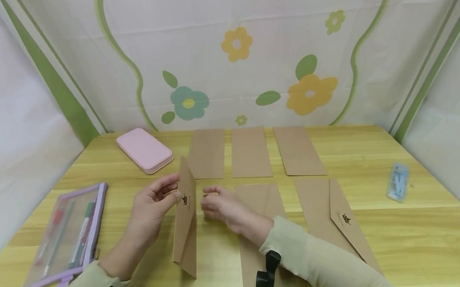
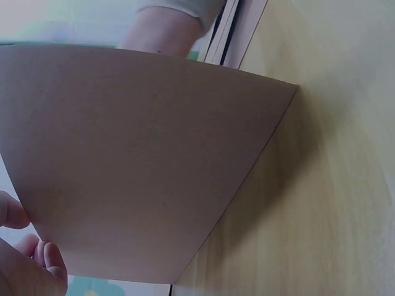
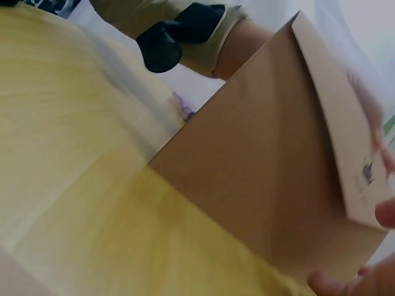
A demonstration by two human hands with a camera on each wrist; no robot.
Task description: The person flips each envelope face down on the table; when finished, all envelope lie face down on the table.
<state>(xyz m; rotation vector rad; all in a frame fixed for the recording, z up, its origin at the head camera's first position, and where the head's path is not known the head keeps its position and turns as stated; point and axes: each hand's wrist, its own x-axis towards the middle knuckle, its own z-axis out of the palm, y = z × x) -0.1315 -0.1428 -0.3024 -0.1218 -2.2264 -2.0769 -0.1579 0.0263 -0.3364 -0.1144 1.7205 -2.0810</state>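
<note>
My left hand (image 1: 147, 208) pinches a brown kraft envelope (image 1: 186, 228) near its top and holds it upright over the table. Its flap carries a small black crown print, visible in the right wrist view, while the plain back of the envelope (image 2: 142, 154) fills the left wrist view. To the right of the envelope is my right hand (image 1: 227, 209), fingers loosely bent with nothing in them. Partly covered by my right forearm lies another kraft envelope (image 1: 260, 242). Further right, an envelope (image 1: 320, 208) lies with its crown-printed flap showing.
Three kraft envelopes lie in a back row: left (image 1: 208, 154), middle (image 1: 250, 153) and right (image 1: 299, 151). A pink case (image 1: 145, 150) sits back left. Nearer is a purple-edged clear pouch (image 1: 64, 235) with pens. A small pale blue item (image 1: 398, 182) lies far right.
</note>
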